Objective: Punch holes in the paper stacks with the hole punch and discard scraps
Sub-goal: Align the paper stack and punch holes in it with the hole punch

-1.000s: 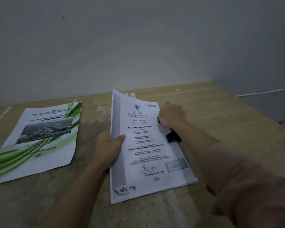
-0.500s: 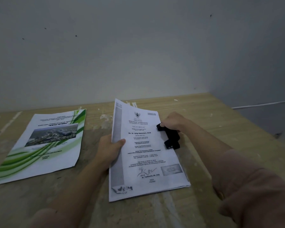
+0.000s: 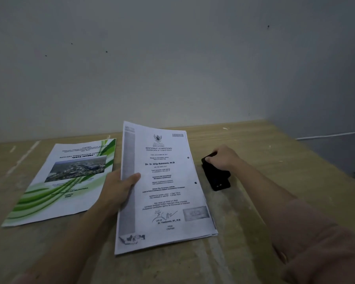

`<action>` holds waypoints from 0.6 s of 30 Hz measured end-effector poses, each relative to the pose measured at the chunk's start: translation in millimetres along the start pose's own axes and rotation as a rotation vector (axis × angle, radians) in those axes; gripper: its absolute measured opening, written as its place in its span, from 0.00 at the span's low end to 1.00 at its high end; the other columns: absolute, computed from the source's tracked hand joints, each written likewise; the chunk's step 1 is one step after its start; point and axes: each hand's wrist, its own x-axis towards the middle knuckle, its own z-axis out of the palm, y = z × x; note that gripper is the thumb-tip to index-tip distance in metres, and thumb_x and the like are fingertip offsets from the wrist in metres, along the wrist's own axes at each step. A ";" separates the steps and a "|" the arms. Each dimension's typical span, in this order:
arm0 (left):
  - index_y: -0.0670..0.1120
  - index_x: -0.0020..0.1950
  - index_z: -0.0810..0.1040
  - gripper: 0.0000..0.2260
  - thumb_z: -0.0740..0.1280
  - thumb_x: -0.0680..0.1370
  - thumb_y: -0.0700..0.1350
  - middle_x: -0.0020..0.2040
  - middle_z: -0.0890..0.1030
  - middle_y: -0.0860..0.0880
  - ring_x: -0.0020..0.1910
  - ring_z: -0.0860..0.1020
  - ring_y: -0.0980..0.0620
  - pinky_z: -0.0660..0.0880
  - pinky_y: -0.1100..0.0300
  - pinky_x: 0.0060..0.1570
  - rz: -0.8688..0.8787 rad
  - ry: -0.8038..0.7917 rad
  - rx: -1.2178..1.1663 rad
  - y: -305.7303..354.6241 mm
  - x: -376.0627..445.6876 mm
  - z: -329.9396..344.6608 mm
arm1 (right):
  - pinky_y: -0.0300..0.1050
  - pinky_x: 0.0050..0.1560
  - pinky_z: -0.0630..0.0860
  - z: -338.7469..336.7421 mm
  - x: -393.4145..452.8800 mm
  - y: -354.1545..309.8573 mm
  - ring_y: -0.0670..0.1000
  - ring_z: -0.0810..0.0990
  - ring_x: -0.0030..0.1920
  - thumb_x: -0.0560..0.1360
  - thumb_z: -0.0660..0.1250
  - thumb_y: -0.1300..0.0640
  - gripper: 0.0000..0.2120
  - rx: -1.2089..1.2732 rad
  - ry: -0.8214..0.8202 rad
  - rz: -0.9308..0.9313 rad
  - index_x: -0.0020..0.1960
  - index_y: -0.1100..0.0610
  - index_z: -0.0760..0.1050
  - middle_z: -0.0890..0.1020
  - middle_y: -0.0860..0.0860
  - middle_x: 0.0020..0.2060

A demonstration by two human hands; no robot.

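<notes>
A white certificate paper stack (image 3: 164, 189) lies in the middle of the wooden table (image 3: 264, 201), its left edge lifted. My left hand (image 3: 119, 187) grips that left edge, thumb on top. Two punched holes show near the stack's right edge. A black hole punch (image 3: 216, 174) rests on the table just right of the stack, apart from it. My right hand (image 3: 223, 158) is closed over the punch's far end.
A second paper stack with a green-striped cover (image 3: 66, 179) lies flat to the left. Small paper scraps (image 3: 225, 128) dot the table's far side. A grey wall stands close behind, and the table's right edge drops off at the far right.
My right hand has pulled the hole punch off the stack's right edge and set it on the table to the right. Two holes now show in the paper. The stack's left edge is raised higher.
</notes>
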 end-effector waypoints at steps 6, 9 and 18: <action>0.42 0.49 0.77 0.04 0.67 0.75 0.40 0.37 0.80 0.51 0.30 0.80 0.57 0.75 0.67 0.26 -0.022 -0.003 -0.101 -3.5 0.0 -5.2 | 0.48 0.54 0.73 3.2 -13.6 -2.7 0.58 0.76 0.57 0.73 0.68 0.53 0.19 -0.053 0.134 -0.003 0.60 0.62 0.71 0.77 0.58 0.58; 0.43 0.46 0.77 0.01 0.67 0.75 0.39 0.38 0.81 0.49 0.27 0.81 0.58 0.76 0.66 0.25 -0.024 -0.009 -0.170 0.1 1.8 -3.3 | 0.49 0.59 0.70 8.5 -25.4 -16.4 0.58 0.74 0.60 0.76 0.62 0.57 0.16 -0.038 0.357 -0.192 0.62 0.61 0.71 0.76 0.57 0.60; 0.40 0.57 0.75 0.10 0.65 0.76 0.39 0.41 0.81 0.47 0.29 0.82 0.54 0.77 0.65 0.25 0.002 -0.064 -0.265 18.8 -0.2 -3.7 | 0.36 0.40 0.75 23.3 -63.4 -43.9 0.48 0.78 0.40 0.74 0.59 0.70 0.12 0.875 -0.222 -0.127 0.48 0.55 0.74 0.80 0.48 0.39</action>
